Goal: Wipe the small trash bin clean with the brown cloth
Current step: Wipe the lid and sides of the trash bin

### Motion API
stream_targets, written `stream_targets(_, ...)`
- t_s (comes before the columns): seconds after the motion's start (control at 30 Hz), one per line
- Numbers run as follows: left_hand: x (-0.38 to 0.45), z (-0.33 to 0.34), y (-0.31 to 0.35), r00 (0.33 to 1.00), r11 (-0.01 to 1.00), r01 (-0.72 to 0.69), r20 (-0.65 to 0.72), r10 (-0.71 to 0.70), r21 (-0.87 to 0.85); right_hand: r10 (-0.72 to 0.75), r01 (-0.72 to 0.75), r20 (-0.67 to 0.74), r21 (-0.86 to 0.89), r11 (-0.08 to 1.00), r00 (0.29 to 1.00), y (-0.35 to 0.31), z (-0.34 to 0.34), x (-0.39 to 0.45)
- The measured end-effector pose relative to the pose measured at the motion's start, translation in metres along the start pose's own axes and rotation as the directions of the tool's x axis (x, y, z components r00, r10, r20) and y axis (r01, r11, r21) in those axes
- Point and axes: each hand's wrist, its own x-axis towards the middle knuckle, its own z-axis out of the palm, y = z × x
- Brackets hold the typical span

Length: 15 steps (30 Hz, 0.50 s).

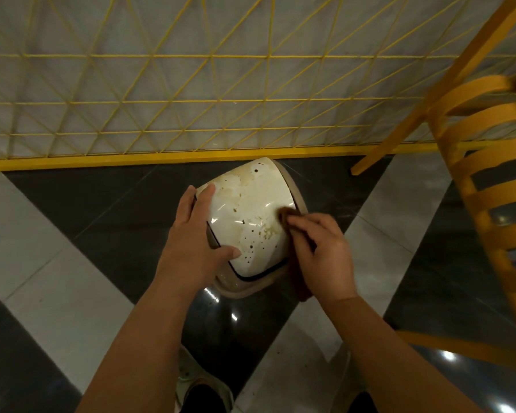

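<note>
Here the small trash bin (248, 222) stands on the dark-and-pale tiled floor (57, 293), just in front of a yellow wire fence (161, 99) and beside a yellow slatted chair (489, 189). The left hand (191, 234) lies spread over the bin's left side, fingers (204, 193) fairly straight and wide with the thumb pressed on the lid's near edge, most likely to brace the bin so it cannot slide or tip under the rubbing. The right hand (322, 251) has its fingers curled narrowly round the brown cloth (286, 214), bunching it into a pad whose tip touches the lid's right side; the rest of the cloth hangs below the palm. The lid is a smooth, glossy cream dome, catching highlights, and is speckled with brown spots and pale tan smears. A duller beige rim runs round it. The cloth looks soft and fuzzy. Judging by the stains, the wiping has much left to do.
</note>
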Motion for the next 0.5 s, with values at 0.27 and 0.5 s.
stream_targets(0.27, 0.002, 0.001, 0.002, 1.0, 1.0, 0.016, -0.012, -0.016, -0.003, 0.098, -0.092, -0.073, 0.081, 0.992, 0.992, -0.008, 0.002, 0.022)
stream_targets(0.5, 0.003, -0.008, 0.002, 0.999, 0.998, -0.007, 0.041, 0.004, 0.062, 0.39, -0.406, 0.115, 0.18, 0.896, 0.913, 0.019, 0.002, -0.06)
